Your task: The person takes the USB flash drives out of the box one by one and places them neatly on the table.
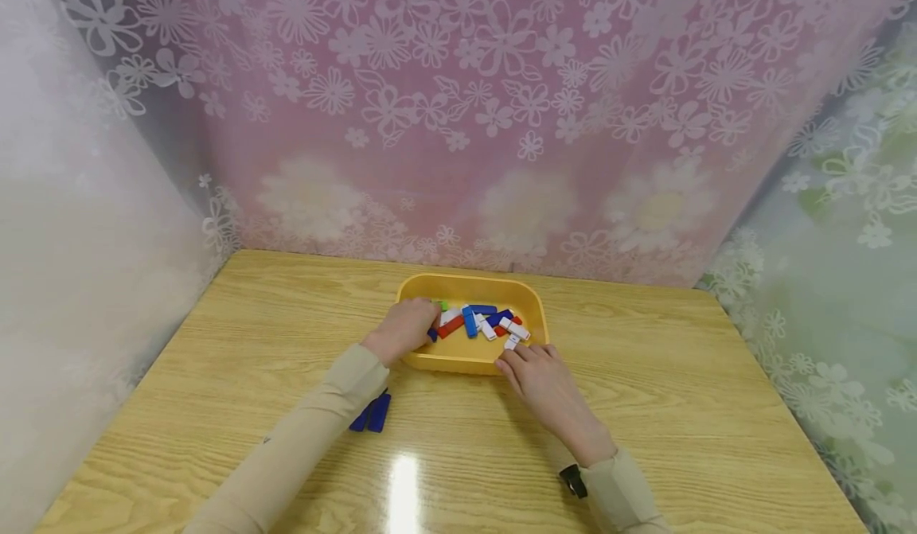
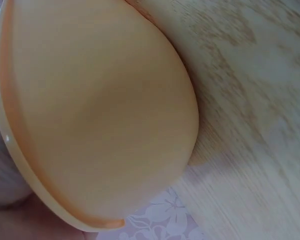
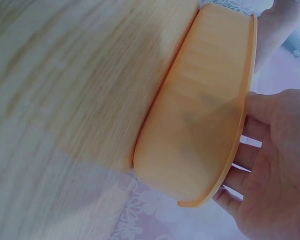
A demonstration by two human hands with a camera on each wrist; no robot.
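Observation:
A yellow plastic bin (image 1: 473, 363) holds several small sticks that look like USB sticks, in blue, white, red and green. My left hand (image 1: 407, 329) reaches over the bin's left end, fingers down inside. A dark blue stick (image 1: 432, 334) shows right at its fingertips; I cannot tell whether they pinch it. In the left wrist view the bin's outer wall (image 2: 110, 110) hides the fingers. My right hand (image 1: 539, 379) grips the front right rim, thumb outside and fingers over the edge. Nearest to it inside lie white sticks (image 1: 514, 328).
Blue sticks (image 1: 379, 413) lie side by side on the wooden table (image 1: 645, 391), partly behind the left sleeve (image 1: 308, 430). A pink flowered curtain (image 1: 458, 120) hangs along the table's back edge. Pale fabric covers both sides. A dark strap (image 1: 573, 481) sits at the right wrist.

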